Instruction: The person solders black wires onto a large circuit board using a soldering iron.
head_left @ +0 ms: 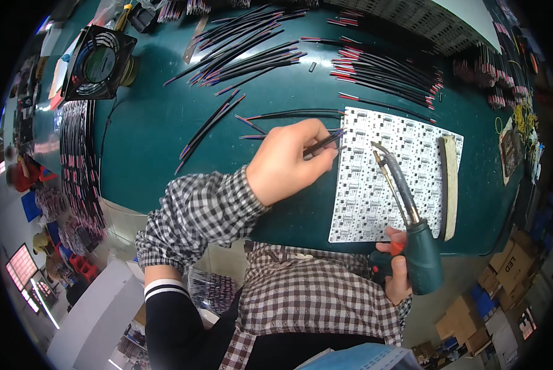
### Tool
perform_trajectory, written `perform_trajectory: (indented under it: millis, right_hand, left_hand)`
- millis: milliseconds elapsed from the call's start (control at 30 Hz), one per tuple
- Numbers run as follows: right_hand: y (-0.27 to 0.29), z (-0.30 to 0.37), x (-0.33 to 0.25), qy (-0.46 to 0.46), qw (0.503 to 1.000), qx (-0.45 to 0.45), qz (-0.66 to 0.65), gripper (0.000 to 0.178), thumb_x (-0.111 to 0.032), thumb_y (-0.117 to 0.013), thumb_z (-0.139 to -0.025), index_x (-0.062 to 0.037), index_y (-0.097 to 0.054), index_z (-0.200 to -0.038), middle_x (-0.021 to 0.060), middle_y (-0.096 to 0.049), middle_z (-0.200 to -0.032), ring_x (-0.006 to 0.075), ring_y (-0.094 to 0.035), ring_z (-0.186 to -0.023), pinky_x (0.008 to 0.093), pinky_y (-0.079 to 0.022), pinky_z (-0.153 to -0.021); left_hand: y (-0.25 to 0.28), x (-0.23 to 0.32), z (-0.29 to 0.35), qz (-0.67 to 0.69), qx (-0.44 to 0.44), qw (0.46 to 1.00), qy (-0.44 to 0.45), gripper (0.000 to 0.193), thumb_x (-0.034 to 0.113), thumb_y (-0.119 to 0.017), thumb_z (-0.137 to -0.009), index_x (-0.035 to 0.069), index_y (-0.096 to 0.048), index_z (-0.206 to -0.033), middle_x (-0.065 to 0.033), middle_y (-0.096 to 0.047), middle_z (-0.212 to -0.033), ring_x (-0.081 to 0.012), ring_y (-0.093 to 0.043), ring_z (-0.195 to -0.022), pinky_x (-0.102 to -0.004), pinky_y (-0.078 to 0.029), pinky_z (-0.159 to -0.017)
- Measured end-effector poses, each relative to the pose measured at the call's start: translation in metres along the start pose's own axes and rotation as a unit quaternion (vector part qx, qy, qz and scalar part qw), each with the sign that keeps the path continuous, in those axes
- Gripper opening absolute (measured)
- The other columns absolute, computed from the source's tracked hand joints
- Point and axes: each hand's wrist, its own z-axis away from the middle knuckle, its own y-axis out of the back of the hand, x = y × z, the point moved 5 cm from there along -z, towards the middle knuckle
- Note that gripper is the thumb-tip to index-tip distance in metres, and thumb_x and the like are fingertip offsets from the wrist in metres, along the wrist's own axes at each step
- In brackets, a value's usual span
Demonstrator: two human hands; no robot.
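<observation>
My left hand (289, 157) pinches a thin black cable (316, 147) between thumb and fingers. The cable's bare coloured wire ends reach the left edge of a white circuit board panel (356, 213), which carries rows of small dark parts. In my right hand (400, 277) is a green soldering gun (424, 259), gripped by its handle near the table's front edge. Its bent metal tip and a thin feed tube point over the upper left of the panel. A pale, worn bar (450, 185) lies along the panel's right side. Two loose cables (208, 132) rest left of my left hand.
Cable piles (245, 58) with coloured ends spread across the far green table (141, 160), with another row (384, 71) behind the panel. A small black fan (99, 63) stands far left, above a long cable stack (79, 160). Tangled yellow wire (526, 120) sits at the right edge.
</observation>
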Motion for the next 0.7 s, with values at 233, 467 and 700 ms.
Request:
perform_trajectory:
  millis: [233, 467, 700]
  right_hand:
    - [0.007, 0.004, 0.005, -0.035, 0.999, -0.036, -0.016, 0.058, -0.022, -0.071, -0.091, 0.0041, -0.043, -0.134, 0.0185, -0.061, -0.116, 0.0282, -0.064, -0.109, 0.0401, -0.057, -0.088]
    - [0.002, 0.005, 0.008, 0.0, 0.996, -0.081, 0.031, 0.059, -0.011, -0.074, -0.087, 0.0072, -0.043, -0.134, 0.0168, -0.067, -0.101, 0.0245, -0.068, -0.1, 0.0371, -0.058, -0.085]
    - [-0.003, 0.002, 0.006, -0.039, 0.996, -0.079, 0.021, 0.06, -0.005, -0.073, -0.085, 0.0077, -0.043, -0.135, 0.0183, -0.066, -0.108, 0.0255, -0.068, -0.101, 0.0361, -0.058, -0.088]
  left_hand:
    - [0.001, -0.004, -0.006, -0.057, 0.025, 0.998, -0.02, 0.011, 0.006, -0.065, -0.082, -0.003, -0.06, -0.08, 0.0023, -0.055, -0.065, -0.0031, -0.047, -0.06, -0.0218, -0.038, -0.054]
    - [0.0, -0.003, -0.004, -0.011, 0.027, 1.0, 0.002, 0.008, 0.005, -0.064, -0.08, -0.002, -0.06, -0.078, 0.0047, -0.05, -0.064, -0.0027, -0.04, -0.061, -0.0216, -0.035, -0.054]
    - [-0.001, -0.002, -0.003, -0.003, 0.037, 0.999, -0.004, 0.008, 0.006, -0.065, -0.079, -0.002, -0.061, -0.079, 0.0041, -0.051, -0.067, -0.003, -0.042, -0.063, -0.0218, -0.037, -0.057]
